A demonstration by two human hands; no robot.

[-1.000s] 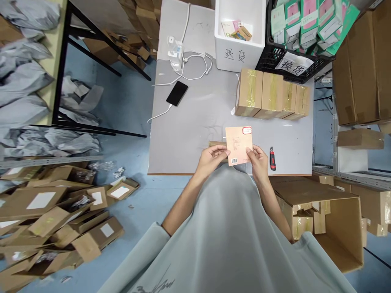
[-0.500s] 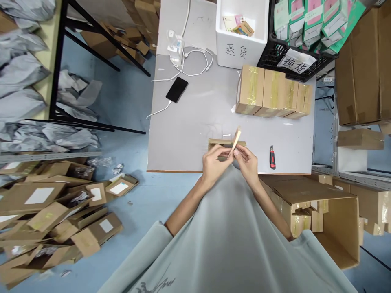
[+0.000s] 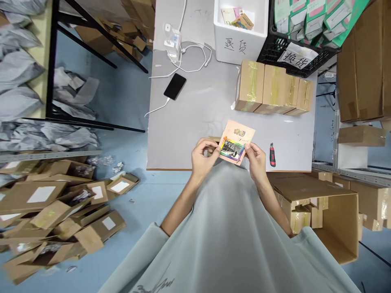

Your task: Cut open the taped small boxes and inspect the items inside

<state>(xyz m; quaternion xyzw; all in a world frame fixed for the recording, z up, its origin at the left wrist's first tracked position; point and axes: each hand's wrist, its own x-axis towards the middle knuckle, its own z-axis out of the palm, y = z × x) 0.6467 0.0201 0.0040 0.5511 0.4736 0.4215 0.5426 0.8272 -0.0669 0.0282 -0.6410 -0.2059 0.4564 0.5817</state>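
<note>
Between my two hands a thin peach-coloured booklet (image 3: 237,138) is held up, its cover facing me with a rainbow-edged picture. My left hand (image 3: 203,158) is closed in a pinch on its left edge. The thumb and fingers of my right hand (image 3: 255,158) grip its right edge. Behind the booklet and my left hand, a cardboard box (image 3: 214,138) lies at the table's front, mostly hidden. A red and black utility knife (image 3: 272,155) rests on the table to the right of my right hand.
Several taped cartons (image 3: 250,86) stand in a row at the back right. Behind them are a white foam box (image 3: 240,44) and a black crate (image 3: 293,57). A phone (image 3: 175,86) lies on the table (image 3: 195,106). A large open carton (image 3: 340,219) stands below right.
The booklet, seen edge-on before, has been turned so its cover faces me. My hands have moved apart to its opposite sides. The view has shifted slightly.
</note>
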